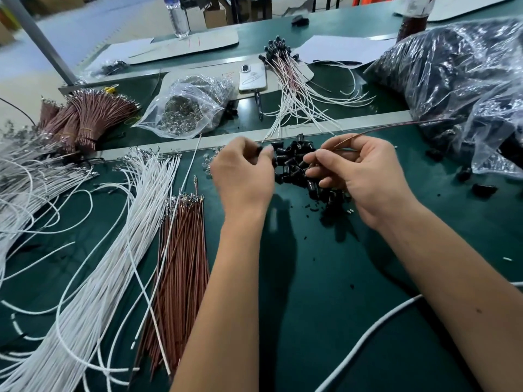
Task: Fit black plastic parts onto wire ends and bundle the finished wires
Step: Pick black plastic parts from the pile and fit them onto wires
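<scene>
your left hand (243, 171) hovers over the green table (325, 292), fingers curled, pinching one small black plastic part (259, 149) between thumb and fingertips. your right hand (359, 176) sits just beside it, fingers curled round a thin brown wire (396, 128) that runs up and right toward the big plastic bag of black parts (464, 80). cannot tell whether the wire end is already in a part; the fingertips hide it.

between and under both hands lies the loose pile of black parts (297, 168), touching the table, a few strays scattered toward the right near the bag.

left of your left forearm: a flat bunch of brown wires (181, 264) with metal terminals at the far end, and beside that a wide spread of white wires (107, 264), terminals also pointing away from you. further left, more white wires (25, 176) in a loose tangle.

far side, past the pale rail (158, 147): tied bundles of brown wires (85, 120) at left, a clear bag of metal terminals (186, 108) in the middle, a phone (252, 76) with a pen (259, 104) just below it, and a fan of finished white wires (297, 89) with black parts fitted at their far ends. a water bottle (177, 17) stands upright at the back near sheets of paper (339, 48). a thick white cable (368, 335) crosses under your right forearm.
</scene>
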A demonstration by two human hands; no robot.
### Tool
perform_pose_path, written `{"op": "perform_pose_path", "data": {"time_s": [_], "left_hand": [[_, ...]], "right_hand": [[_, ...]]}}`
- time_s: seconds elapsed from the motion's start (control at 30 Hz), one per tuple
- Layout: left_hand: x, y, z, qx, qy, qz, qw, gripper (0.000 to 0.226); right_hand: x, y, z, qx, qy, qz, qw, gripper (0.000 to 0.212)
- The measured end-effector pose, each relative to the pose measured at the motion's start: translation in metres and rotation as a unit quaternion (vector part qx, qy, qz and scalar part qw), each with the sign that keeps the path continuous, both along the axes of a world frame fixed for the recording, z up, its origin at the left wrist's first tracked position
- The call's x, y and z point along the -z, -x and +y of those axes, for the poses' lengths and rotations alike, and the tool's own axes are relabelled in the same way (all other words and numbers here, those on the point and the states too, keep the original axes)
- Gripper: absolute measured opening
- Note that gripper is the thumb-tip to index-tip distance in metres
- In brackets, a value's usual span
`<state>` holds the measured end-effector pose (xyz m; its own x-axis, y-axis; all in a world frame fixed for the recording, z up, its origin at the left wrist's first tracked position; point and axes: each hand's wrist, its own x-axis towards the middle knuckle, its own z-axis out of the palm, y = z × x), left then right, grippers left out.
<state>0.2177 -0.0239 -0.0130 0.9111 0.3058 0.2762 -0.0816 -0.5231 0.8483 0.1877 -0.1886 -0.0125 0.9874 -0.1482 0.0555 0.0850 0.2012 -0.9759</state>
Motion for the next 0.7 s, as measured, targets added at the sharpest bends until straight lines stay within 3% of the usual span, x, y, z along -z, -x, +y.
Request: {"op": "perform_pose_path", "data": {"time_s": [0.03,0.07,0.1,0.13,0.17,0.4,0.6,0.7], "left_hand": [[-0.001,0.003,-0.004,0.051,0.154,0.013,0.987,0.007],[-0.001,0.007,-0.007,0.12,0.31,0.046,0.942,0.008],[0.0,0.011,-0.009,0.187,0.441,0.085,0.874,0.013],[0.002,0.014,-0.01,0.226,0.512,0.119,0.82,0.017],[0.003,0.018,-0.009,0.243,0.541,0.149,0.791,0.021],[0.008,0.018,-0.003,0.283,0.589,0.205,0.728,0.026],[0.01,0.018,-0.002,0.31,0.55,0.22,0.743,0.042],[0.012,0.018,-0.004,0.299,0.538,0.204,0.761,0.034]], "right_hand": [[-0.001,0.0,0.0,0.001,0.001,0.0,1.0,0.008],[-0.001,0.001,0.0,0.002,0.0,0.001,1.0,0.008],[-0.001,0.001,0.0,0.003,-0.004,0.001,1.0,0.007],[-0.001,0.001,0.0,0.004,-0.006,0.0,1.0,0.007],[-0.002,0.001,-0.001,0.006,-0.005,-0.003,1.0,0.005],[-0.001,-0.002,-0.007,0.01,-0.036,-0.038,0.999,0.011],[0.0,-0.002,-0.007,0.003,-0.016,-0.072,0.997,0.012],[0.002,-0.002,-0.007,0.015,0.01,-0.08,0.997,0.01]]}}
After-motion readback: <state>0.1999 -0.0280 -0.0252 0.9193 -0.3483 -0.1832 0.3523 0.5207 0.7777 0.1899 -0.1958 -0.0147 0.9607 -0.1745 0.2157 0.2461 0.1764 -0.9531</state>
